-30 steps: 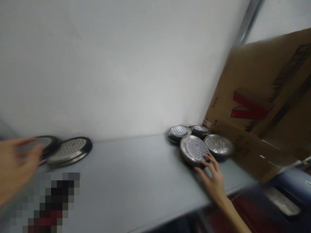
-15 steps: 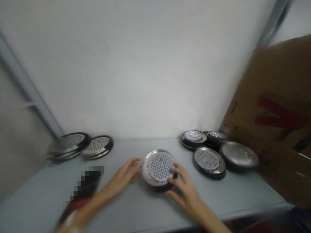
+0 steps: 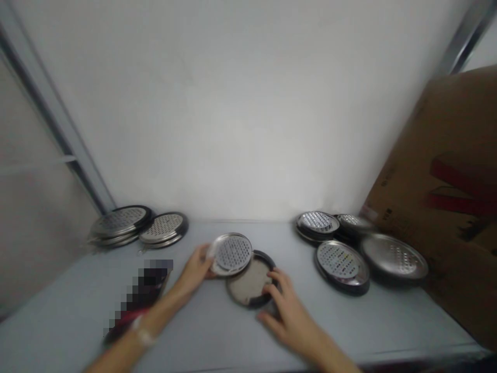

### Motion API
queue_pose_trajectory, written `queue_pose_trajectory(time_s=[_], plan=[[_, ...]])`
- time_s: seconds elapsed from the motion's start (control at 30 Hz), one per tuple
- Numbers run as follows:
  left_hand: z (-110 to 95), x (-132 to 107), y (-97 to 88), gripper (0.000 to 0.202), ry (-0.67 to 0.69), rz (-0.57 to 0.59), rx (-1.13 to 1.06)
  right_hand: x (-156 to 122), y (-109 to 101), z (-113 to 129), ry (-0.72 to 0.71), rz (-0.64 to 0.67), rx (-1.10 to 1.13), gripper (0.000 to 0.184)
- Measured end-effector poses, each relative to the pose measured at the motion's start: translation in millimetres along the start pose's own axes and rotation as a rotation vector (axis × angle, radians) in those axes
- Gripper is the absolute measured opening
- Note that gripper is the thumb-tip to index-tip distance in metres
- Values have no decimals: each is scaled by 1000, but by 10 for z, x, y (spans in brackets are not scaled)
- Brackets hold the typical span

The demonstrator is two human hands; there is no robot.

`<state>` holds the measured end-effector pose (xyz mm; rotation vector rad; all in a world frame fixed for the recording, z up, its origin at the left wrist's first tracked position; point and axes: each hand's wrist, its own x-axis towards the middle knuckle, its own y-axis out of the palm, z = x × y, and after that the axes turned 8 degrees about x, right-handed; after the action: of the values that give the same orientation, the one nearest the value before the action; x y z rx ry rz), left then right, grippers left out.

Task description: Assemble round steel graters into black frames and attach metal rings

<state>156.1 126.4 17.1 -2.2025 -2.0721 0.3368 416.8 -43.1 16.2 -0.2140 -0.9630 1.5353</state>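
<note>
My left hand grips the left edge of a round metal grater, its perforated face up. The grater is raised and tilted over a round, flat-bottomed base with a partly black rim. My right hand has its fingers over the base's right rim and its thumb at the near side. The grater hides the base's far left part.
Round graters lie stacked at the left, with another stack beside them. At the right are several more, including a near grater and a large one. A cardboard box stands far right; a dark, pixelated object lies near my left forearm.
The grater has come off the base and moved up and left in my left hand, exposing the base's inside. My left hand, earlier apart from it, now holds its edge. The view shifted slightly.
</note>
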Motion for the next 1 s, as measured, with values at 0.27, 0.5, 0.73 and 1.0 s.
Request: queue_pose_trajectory(time_s=[0.27,0.5,0.73,1.0], plan=[[-133,-38,-273,38,82,-102,155,-200,-223,-62,158,13,44,38],[-269,-924,228,20,775,262,733,-319,-316,-206,186,60,3,41],[-200,-933,100,8,785,257,917,-386,-478,-637,84,-38,-283,59],[-227,-201,-111,23,716,42,894,-269,-337,-473,16,-294,-372,48]])
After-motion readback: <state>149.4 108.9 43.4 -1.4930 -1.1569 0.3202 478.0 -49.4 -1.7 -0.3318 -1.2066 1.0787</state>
